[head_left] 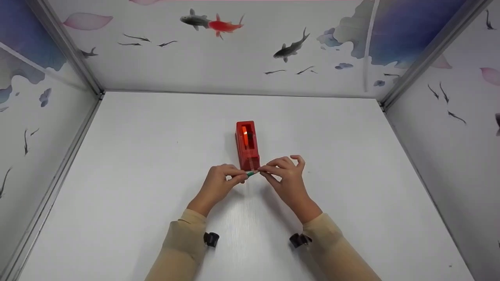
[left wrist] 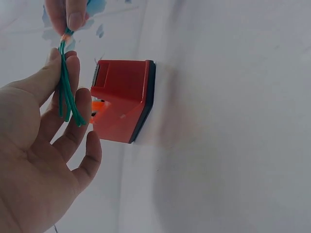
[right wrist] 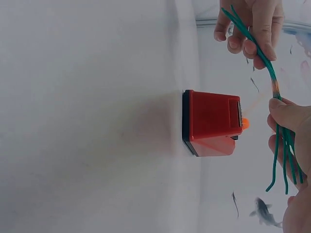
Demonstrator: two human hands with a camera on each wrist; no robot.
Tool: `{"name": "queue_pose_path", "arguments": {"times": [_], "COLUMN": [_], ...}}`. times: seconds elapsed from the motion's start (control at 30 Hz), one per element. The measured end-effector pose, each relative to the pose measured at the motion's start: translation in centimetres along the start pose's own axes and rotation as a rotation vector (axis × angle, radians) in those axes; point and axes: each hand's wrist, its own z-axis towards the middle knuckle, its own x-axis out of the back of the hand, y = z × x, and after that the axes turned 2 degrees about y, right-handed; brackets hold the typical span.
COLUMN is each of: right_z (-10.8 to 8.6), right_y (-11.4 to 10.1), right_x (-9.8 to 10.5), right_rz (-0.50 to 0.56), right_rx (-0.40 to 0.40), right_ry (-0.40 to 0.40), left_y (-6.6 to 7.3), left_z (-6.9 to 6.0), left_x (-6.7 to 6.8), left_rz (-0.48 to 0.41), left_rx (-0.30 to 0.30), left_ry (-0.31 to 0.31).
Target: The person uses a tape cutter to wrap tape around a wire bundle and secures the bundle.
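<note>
A bundle of thin green wires [right wrist: 268, 68] is held between both hands, just in front of a red tape dispenser [head_left: 242, 154]. Thumb and fingers of the left hand [head_left: 218, 181] pinch one part of the bundle. The right hand [head_left: 287, 179] pinches it a short way along, with several loose ends hanging past its palm in the right wrist view. Between the hands, a short orange-tinted band [right wrist: 275, 86] surrounds the wires; whether it is tape cannot be told. The dispenser stands upright and holds an orange roll [head_left: 245, 136].
The white tabletop [head_left: 156, 156] spreads around the hands. White panels with painted fish [head_left: 289, 50] enclose its back and both sides, joined by metal corner posts [head_left: 74, 50]. Black wrist devices [head_left: 211, 239] sit at both sleeves.
</note>
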Motion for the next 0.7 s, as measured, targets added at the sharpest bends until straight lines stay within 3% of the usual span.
{"name": "queue_pose_path", "arguments": {"times": [0.43,0.7], "right_z": [0.29,0.42], "right_y": [-0.08,-0.19], "right_x": [0.02,0.13], "right_rz": [0.003,-0.024], "right_rx": [-0.06,-0.117], "right_ry": [-0.035,-0.199], "left_y": [0.51,0.34], "left_z": [-0.13,-0.21], "left_x": [0.35,0.11], "left_rz": [0.08,0.144], "left_rx": [-0.028,-0.071], "left_ry": [0.035,0.062]}}
